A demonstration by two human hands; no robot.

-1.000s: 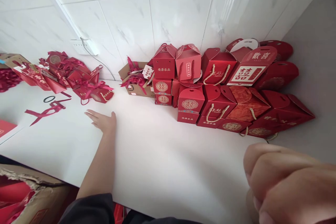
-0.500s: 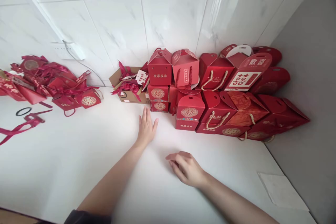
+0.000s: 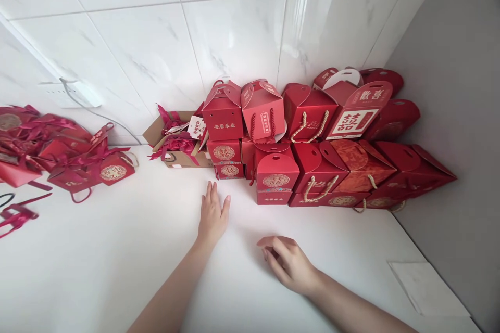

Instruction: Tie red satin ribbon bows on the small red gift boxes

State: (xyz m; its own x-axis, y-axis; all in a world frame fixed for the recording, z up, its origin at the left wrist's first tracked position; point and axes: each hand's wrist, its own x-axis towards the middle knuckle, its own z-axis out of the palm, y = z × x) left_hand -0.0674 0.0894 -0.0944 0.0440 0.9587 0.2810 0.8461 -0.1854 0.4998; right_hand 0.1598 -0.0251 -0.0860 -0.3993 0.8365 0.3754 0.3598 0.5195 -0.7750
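Note:
My left hand [image 3: 213,215] lies palm down on the white tabletop [image 3: 117,260], fingers stretched out and thumb apart. Its fingertips point at the lower red gift boxes [image 3: 229,171] and stop just short of them. My right hand [image 3: 289,264] rests on its side to the right, fingers loosely curled in, with nothing visible in it. Beyond it stands a two-tier row of red gift boxes [image 3: 277,171], several with rope handles. One box on the upper tier has a pale label [image 3: 356,124].
An open cardboard box [image 3: 183,160] holds red ribbons and tags. At left lies a heap of red boxes with ribbons [image 3: 74,166], beside a loose ribbon [image 3: 17,218]. A white socket strip [image 3: 84,96] with a grey cable is by the tiled wall. A grey panel [image 3: 457,114] bounds the right.
The view has turned slightly right, so the boxes sit further left and lower. My left hand is a little further back from the boxes. Both hands keep nearly the same pose.

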